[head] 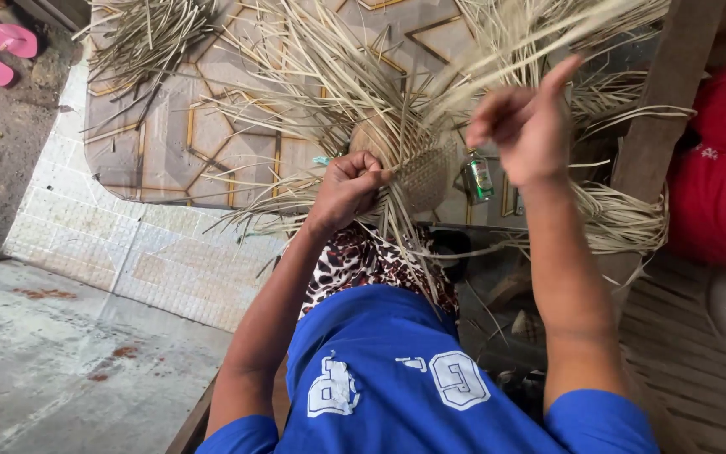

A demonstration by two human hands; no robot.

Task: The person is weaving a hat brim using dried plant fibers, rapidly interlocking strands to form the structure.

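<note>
Across the patterned floor mat (170,134) loose pale straw strips (296,76) fan outward from a half-woven straw piece (418,168), which sits raised over the person's lap, seemingly so the free ends hang clear of the tight weave; the left hand (348,187) is fisted at the weave's edge, fingers closed on a few strips, forearm angled up from the lap. Higher up, the right hand (524,126) pinches one strip (497,71) taut, thumb up, wrist raised; a small green bottle (479,175) stands just beside the weave.
</note>
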